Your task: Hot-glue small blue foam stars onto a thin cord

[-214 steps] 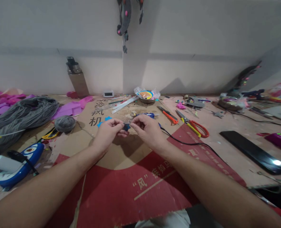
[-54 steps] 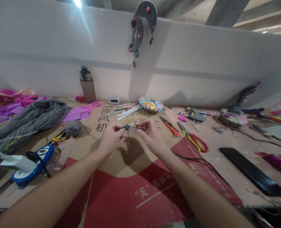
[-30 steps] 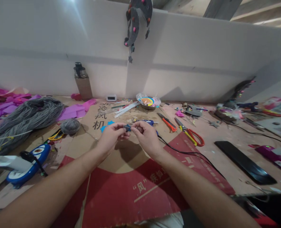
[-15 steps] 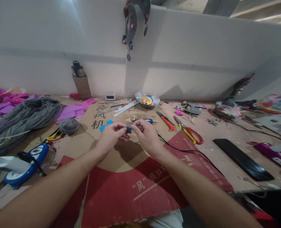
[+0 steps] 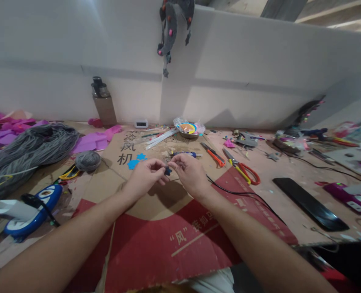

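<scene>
A small dark blue-grey piece, perhaps star-shaped, is between my hands over the cardboard sheet. My left hand pinches it between thumb and fingers. Close on its right, my right hand has thumb and forefinger pressed together at the piece's upper edge; whatever they grip is too small to make out. Blue flower-like cutouts lie just behind my left hand. Beyond my right hand is a blue-handled tool, partly hidden by the fingers.
On the right lie a utility knife, scissors and a black phone. A bowl and white sticks are at the back. Grey yarn and a yarn ball sit left. A black cable crosses the cardboard.
The dark piece has shifted slightly right and down and looks turned. Both hands stay close together, with the left fingers slightly more spread.
</scene>
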Motion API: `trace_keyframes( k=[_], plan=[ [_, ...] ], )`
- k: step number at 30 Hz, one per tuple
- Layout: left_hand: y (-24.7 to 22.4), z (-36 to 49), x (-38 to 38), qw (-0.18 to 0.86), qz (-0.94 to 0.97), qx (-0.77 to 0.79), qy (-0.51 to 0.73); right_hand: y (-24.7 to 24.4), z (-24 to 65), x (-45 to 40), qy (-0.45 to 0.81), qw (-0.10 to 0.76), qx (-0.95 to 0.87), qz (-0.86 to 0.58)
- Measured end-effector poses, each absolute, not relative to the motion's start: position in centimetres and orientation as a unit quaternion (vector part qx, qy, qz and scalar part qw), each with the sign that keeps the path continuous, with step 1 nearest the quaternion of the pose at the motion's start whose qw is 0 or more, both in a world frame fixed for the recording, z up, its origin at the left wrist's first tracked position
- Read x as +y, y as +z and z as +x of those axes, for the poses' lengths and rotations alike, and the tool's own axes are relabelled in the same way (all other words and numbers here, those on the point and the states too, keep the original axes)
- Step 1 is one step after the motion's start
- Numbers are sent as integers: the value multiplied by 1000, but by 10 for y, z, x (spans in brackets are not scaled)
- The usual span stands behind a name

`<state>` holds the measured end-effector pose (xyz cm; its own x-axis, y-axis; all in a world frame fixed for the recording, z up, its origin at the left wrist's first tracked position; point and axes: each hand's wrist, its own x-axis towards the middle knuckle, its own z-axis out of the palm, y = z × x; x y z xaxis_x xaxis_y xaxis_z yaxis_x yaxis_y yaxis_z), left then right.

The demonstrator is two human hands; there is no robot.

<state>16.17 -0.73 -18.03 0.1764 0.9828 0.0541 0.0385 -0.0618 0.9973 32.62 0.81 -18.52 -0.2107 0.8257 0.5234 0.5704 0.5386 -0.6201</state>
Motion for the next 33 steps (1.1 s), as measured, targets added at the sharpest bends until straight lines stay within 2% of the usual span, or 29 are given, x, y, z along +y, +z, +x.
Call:
trace_keyframes(
  k=[6,22,33],
  plan=[
    [-179,161,-7,558,544,421,464,-188,329,11,157,430,-761,-459],
    [-183,159,-5,521,560,463,448,-183,322,5,195,432,-763,-440],
    [-182,157,-1,523,501,477,498,-182,319,2,185,421,-776,-432]
  ],
)
